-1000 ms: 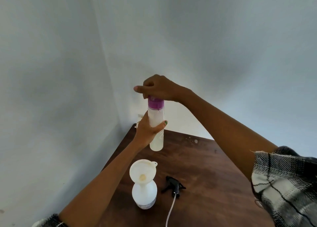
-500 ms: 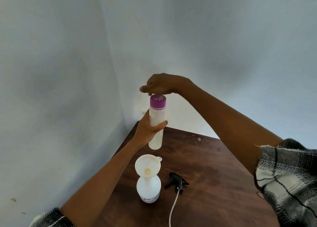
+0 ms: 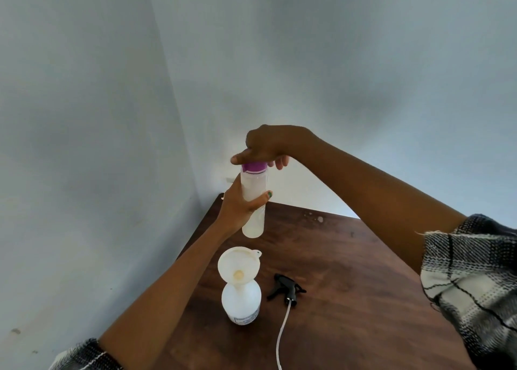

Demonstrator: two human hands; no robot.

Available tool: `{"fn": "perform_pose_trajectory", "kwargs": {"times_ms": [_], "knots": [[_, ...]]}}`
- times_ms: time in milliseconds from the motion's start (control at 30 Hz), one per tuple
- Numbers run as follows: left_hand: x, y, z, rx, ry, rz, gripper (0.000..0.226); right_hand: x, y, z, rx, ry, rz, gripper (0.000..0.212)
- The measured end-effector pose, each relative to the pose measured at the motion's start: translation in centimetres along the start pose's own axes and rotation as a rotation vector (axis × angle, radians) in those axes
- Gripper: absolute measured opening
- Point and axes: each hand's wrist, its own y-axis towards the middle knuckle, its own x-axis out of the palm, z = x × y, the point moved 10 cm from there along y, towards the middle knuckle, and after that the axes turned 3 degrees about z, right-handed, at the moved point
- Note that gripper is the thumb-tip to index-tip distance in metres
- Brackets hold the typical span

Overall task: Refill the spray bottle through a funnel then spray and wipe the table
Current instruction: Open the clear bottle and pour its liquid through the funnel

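Observation:
My left hand (image 3: 240, 206) grips a tall translucent refill bottle (image 3: 254, 218) around its middle and holds it upright in the air above the table. My right hand (image 3: 268, 145) is closed over the bottle's purple cap (image 3: 253, 167) from above. Below them a white spray bottle (image 3: 241, 302) stands on the dark wooden table (image 3: 349, 285), with a white funnel (image 3: 238, 264) seated in its neck. The black spray trigger head (image 3: 288, 287) lies on the table to the right of the bottle, its white dip tube (image 3: 282, 333) trailing toward me.
The table sits in a corner, with pale walls (image 3: 98, 145) close on the left and behind. A few small pale spots (image 3: 319, 219) mark the far part of the tabletop. My plaid sleeves (image 3: 470, 283) show at the lower right and lower left.
My right hand lifted off the purple cap half a second ago and has come back down onto it. The left hand still holds the bottle in about the same place.

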Motion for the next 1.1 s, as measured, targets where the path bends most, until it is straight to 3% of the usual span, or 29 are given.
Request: {"fn": "perform_pose_trajectory", "kwargs": {"times_ms": [100, 200, 300, 467, 633, 800, 933, 1000, 1100], "knots": [[0.4, -0.1, -0.4, 0.009, -0.001, -0.023, 0.062, -0.1, -0.7, -0.9, -0.167, 0.098, -0.071, 0.034], [0.5, -0.1, -0.3, 0.016, -0.01, -0.031, 0.062, -0.9, -1.6, -1.3, -0.221, 0.162, -0.027, 0.05], [0.7, 0.0, 0.4, 0.043, -0.007, -0.039, 0.062, -0.1, -1.1, 0.6, -0.022, -0.006, -0.015, 0.072], [1.2, -0.2, 0.6, 0.063, 0.02, -0.071, 0.062, 0.4, -1.2, 0.2, -0.061, -0.12, -0.052, 0.048], [1.8, -0.3, 0.5, 0.073, 0.0, -0.134, 0.059, -1.0, -1.5, -0.5, -0.12, -0.168, -0.045, 0.055], [1.7, -0.5, 0.7, 0.097, -0.077, -0.132, 0.059, -4.1, -2.0, 0.7, -0.132, 0.229, 0.096, 0.046], [1.1, -0.1, 1.4, 0.124, -0.105, -0.121, 0.056, -4.9, -2.8, 5.5, -0.067, 0.571, 0.286, 0.048], [0.8, 0.2, 1.3, 0.129, -0.094, -0.119, 0.058, -2.8, -3.4, 9.1, 0.007, 0.755, 0.398, 0.045], [0.4, 0.4, 1.0, 0.138, -0.092, -0.111, 0.061, 4.4, -3.8, 13.7, 0.154, 0.841, 0.466, 0.047]]}}
